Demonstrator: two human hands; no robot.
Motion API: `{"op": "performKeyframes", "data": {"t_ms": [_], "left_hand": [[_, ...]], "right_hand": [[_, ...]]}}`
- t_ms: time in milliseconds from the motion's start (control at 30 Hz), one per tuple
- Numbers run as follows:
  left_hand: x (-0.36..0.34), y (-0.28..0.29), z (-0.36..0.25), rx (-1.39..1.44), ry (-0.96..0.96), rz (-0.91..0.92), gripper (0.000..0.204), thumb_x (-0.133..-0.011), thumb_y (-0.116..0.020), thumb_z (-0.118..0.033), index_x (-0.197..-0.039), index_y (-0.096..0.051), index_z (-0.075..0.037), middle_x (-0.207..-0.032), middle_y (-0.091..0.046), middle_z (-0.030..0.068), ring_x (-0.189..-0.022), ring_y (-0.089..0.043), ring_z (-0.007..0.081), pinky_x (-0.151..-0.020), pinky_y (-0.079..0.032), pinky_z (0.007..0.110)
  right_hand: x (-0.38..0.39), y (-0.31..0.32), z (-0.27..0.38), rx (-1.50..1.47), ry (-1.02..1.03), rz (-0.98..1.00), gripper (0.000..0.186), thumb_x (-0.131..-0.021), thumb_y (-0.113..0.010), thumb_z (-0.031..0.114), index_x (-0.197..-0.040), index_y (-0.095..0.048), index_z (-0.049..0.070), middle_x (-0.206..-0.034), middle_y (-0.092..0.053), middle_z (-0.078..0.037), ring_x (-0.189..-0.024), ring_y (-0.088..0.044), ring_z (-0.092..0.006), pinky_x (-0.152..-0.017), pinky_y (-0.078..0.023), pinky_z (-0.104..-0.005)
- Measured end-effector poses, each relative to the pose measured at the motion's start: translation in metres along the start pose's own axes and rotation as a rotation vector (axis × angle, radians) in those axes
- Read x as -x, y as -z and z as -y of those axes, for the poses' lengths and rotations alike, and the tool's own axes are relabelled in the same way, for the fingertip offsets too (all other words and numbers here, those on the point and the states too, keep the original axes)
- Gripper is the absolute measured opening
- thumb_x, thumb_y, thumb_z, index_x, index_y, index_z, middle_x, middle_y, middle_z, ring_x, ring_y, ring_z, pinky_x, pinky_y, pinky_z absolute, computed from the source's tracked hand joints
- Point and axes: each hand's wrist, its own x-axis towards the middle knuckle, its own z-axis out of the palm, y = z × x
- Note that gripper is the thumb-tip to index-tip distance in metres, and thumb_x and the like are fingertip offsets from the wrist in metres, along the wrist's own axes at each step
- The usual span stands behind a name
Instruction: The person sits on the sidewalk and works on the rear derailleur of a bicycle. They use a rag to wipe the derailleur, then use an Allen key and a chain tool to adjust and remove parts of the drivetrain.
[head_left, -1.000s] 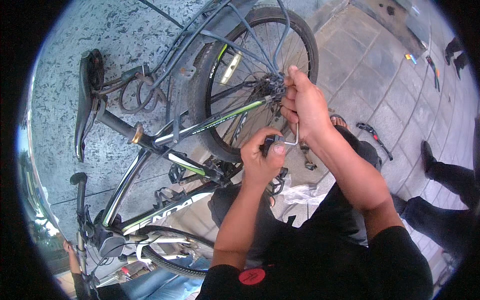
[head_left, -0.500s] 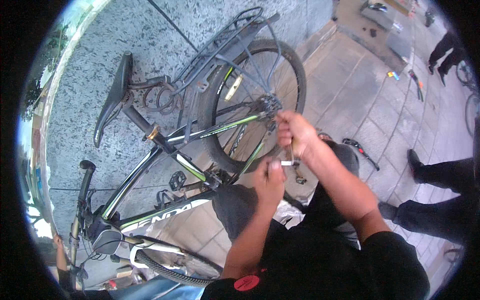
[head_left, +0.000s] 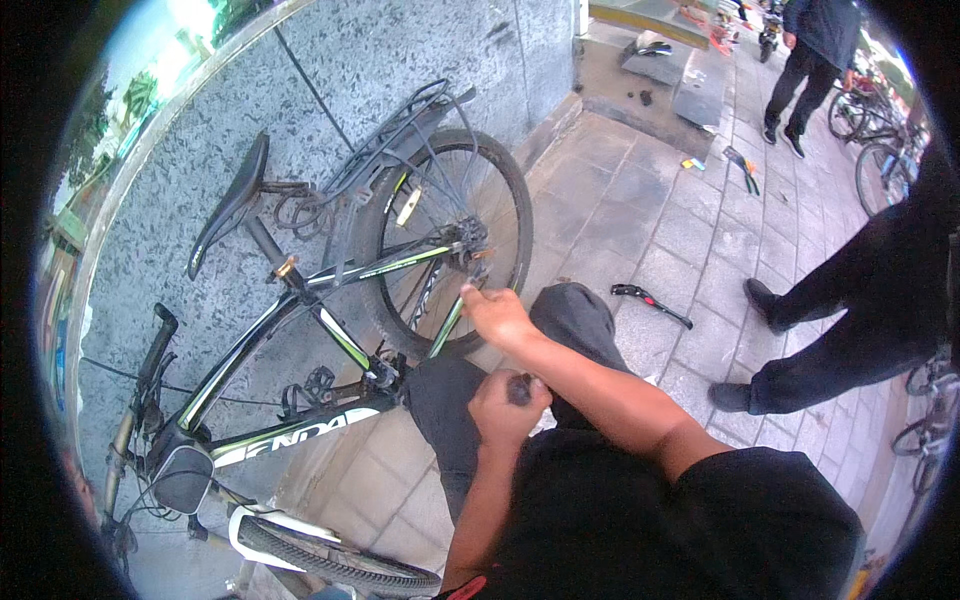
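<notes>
A black bicycle with green and white stripes leans against the wall, its rear wheel in front of me. My right hand is closed at the rear wheel, close to the green chainstay and below the hub. Its fingertips are pinched, and what lies between them is too small to make out. Lower down, near my knee, my left hand is wrapped round a dark, round-ended object. Most of that object is hidden in the fist, so its kind does not show.
On the paving lies a black kickstand-like part with a red mark. Farther off are orange-and-black handled pliers and a small yellow-and-blue item. A person in dark trousers stands at my right; another is farther back.
My hands were close together around a pale metallic piece. They are now apart, the left one lower by my knee and holding a dark object. The view has shifted, showing more paving.
</notes>
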Motion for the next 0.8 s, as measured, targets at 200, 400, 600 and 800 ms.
{"op": "performKeyframes", "data": {"t_ms": [200, 400, 600, 800], "left_hand": [[0.003, 0.006, 0.012, 0.184, 0.126, -0.179, 0.029, -0.089, -0.068, -0.032, -0.079, -0.062, -0.005, -0.069, -0.064, 0.0084, -0.059, -0.064, 0.0254, -0.058, -0.052, 0.039], [-0.039, 0.056, 0.034, 0.753, 0.641, -0.274, 0.045, -0.107, -0.045, -0.036, -0.077, -0.056, -0.003, -0.06, -0.051, 0.0042, -0.048, -0.046, 0.0142, -0.047, -0.04, 0.032], [-0.039, 0.071, 0.035, 0.785, 0.634, -0.409, 0.039, -0.104, -0.056, -0.034, -0.082, -0.058, -0.002, -0.058, -0.048, 0.0035, -0.049, -0.046, 0.0144, -0.046, -0.04, 0.031], [-0.023, 0.065, 0.039, 0.975, 0.548, -0.261, 0.037, -0.098, -0.061, -0.034, -0.086, -0.057, 0.0, -0.06, -0.05, 0.0065, -0.051, -0.048, 0.0149, -0.048, -0.042, 0.031]], "right_hand": [[0.015, -0.023, 0.005, -0.011, 0.221, -0.133, 0.056, -0.101, -0.057, 0.048, -0.079, -0.071, -0.001, -0.068, -0.066, -0.01, -0.064, -0.06, -0.0178, -0.066, -0.05, -0.0371], [0.069, -0.044, 0.075, -0.403, 0.633, 0.078, 0.051, -0.107, -0.054, 0.038, -0.07, -0.057, 0.003, -0.061, -0.048, 0.003, -0.059, -0.042, -0.0059, -0.054, -0.04, -0.0291], [0.132, 0.022, 0.012, 0.182, 1.203, 0.139, 0.02, -0.1, -0.06, 0.017, -0.102, -0.071, 0.001, -0.106, -0.06, -0.016, -0.105, -0.057, -0.0327, -0.092, -0.047, -0.0414], [0.185, 0.024, -0.082, -0.029, 0.446, 0.616, 0.03, -0.102, -0.057, 0.014, -0.128, -0.049, 0.001, -0.097, -0.064, -0.017, -0.087, -0.066, -0.0235, -0.079, -0.052, -0.0399]]}}
